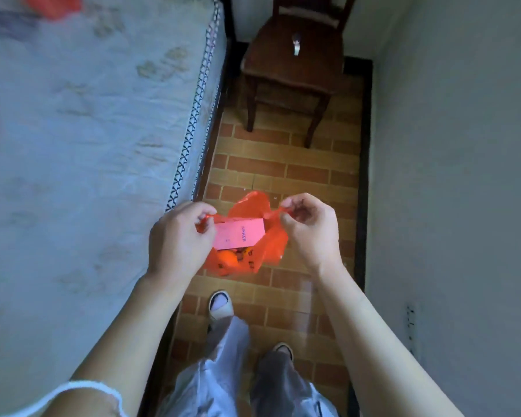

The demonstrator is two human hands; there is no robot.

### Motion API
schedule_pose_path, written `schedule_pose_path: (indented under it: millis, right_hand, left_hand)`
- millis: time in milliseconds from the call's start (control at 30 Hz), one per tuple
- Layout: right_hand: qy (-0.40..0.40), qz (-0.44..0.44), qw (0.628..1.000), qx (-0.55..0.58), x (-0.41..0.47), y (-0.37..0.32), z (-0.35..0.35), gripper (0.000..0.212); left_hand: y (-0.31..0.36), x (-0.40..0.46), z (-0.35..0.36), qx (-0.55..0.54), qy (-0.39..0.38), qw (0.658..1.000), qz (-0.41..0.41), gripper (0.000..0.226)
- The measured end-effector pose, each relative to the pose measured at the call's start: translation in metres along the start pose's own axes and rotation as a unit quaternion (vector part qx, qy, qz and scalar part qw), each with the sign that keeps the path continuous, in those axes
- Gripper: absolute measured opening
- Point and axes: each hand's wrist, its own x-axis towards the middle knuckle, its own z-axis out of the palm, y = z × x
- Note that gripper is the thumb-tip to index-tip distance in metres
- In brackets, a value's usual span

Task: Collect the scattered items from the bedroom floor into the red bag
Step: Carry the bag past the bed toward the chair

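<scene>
Both hands are holding the red bag (262, 236) up over the floor (298, 176): left hand (179, 239) and right hand (309, 228) fingers are each pinching a handle. Between the fingers, a pink box (239, 237) is sticking out of the bag.

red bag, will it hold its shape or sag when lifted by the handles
The red bag is thin, crinkled plastic, so it will probably sag and swing. The box and orange items inside look light, so the handles likely hold. Both hands pinch them.
</scene>
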Motion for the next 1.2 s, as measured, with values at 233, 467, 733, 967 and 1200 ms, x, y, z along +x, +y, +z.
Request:
schedule_pose_path:
  millis: [233,467,733,967,1200]
  right_hand:
    - [0.054,-0.076,0.996,-0.014,-0.05,-0.126,-0.059,0.023]
    - [0.104,-0.109,0.988,-0.024,-0.074,-0.22,-0.093,0.02]
    - [0.173,-0.143,0.97,-0.091,-0.048,-0.285,-0.102,0.021]
    - [0.228,-0.131,0.961,-0.087,-0.025,-0.305,-0.094,0.024]
    - [0.219,-0.131,0.963,-0.093,0.027,-0.31,-0.099,0.023]
  left_hand:
    - [0.078,0.001,-0.109,-0.013,0.056,0.998,0.019,0.018]
    - [0.127,0.016,-0.182,-0.061,0.104,0.991,0.058,0.015]
    - [0.147,0.075,-0.222,-0.124,0.132,0.978,0.101,0.014]
    - [0.148,0.124,-0.227,-0.15,0.101,0.972,0.151,0.015]
    - [0.158,0.172,-0.206,-0.151,0.091,0.973,0.152,0.015]
